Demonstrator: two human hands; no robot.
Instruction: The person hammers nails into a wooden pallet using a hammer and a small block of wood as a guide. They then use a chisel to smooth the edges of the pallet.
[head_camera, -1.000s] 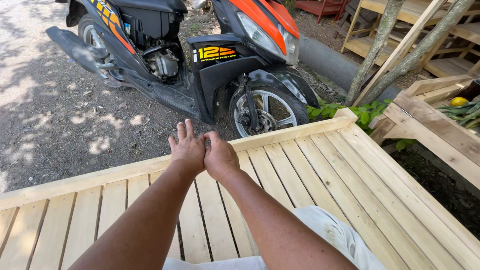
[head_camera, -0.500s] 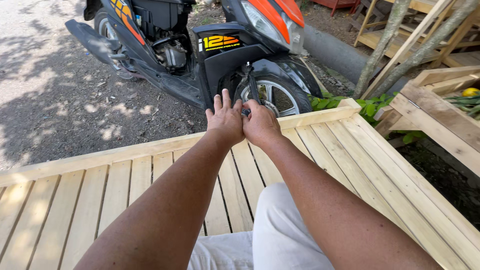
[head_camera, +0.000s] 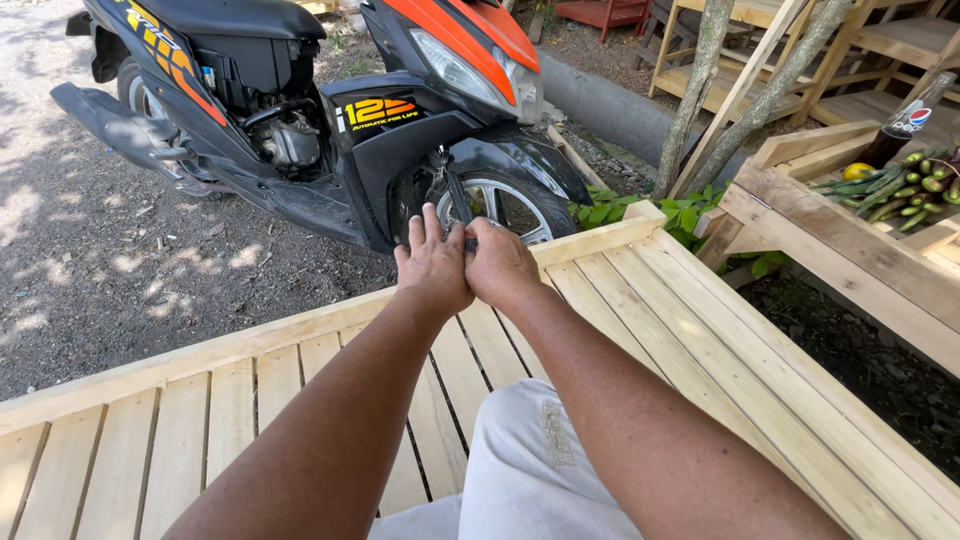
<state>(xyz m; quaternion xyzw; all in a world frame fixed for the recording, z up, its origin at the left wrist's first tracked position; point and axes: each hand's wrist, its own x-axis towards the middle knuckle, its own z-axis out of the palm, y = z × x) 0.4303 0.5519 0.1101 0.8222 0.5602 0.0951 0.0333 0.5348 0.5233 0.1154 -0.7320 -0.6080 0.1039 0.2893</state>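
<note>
Left hand (head_camera: 432, 268) and right hand (head_camera: 500, 266) are pressed together over the slatted wooden platform (head_camera: 690, 340) near its far rail, left fingers extended, right curled shut on something hidden, with the scooter (head_camera: 330, 120) just beyond.

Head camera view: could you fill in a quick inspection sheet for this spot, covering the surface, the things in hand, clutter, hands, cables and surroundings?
Surface: pale slatted wooden platform with a raised edge rail, gaps between the slats.
Things in hand: a small dark object pinched where the two hands meet; too hidden to identify.
Clutter: nothing seen on the slats.
Hands: left hand with fingers extended, right hand curled, pressed together above the rail.
Cables: nothing seen.
Surroundings: black and orange scooter parked on gravel just beyond; wooden bench at right bearing green vegetables and a dark bottle; thin tree trunks.
</note>
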